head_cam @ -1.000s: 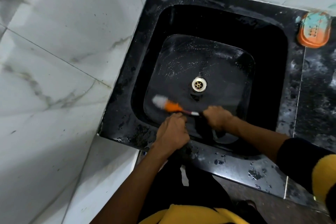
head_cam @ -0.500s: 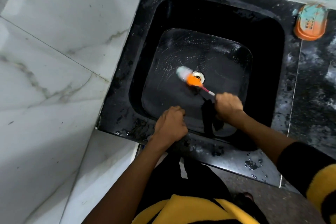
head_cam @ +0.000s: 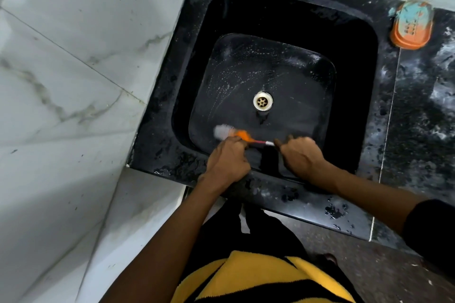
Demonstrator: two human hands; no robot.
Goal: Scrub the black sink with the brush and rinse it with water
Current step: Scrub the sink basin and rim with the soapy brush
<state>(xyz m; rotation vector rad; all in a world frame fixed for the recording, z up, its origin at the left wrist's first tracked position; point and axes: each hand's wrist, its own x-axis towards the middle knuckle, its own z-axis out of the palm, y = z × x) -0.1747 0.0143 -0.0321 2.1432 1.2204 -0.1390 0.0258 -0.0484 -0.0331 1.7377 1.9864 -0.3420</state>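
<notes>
The black sink (head_cam: 165, 96) fills the middle of the view, its floor streaked with soapy foam around a metal drain (head_cam: 262, 101). A small brush (head_cam: 240, 135) with white bristles, an orange head and a thin pink handle lies low against the basin's near-left floor. My right hand (head_cam: 300, 155) grips the end of its handle. My left hand (head_cam: 226, 162) sits on the sink's front rim, fingers curled over the edge, right beside the brush head. No running water is visible.
An orange soap dish (head_cam: 411, 26) with a greenish bar sits on the speckled black counter (head_cam: 423, 110) at the far right. White marble wall tiles (head_cam: 73, 81) close off the left side. Water drops dot the counter's front edge.
The brush head has swept from beside the drain back to the basin's near-left floor, and my right hand followed leftward and closer. My left hand has stayed on the front rim.
</notes>
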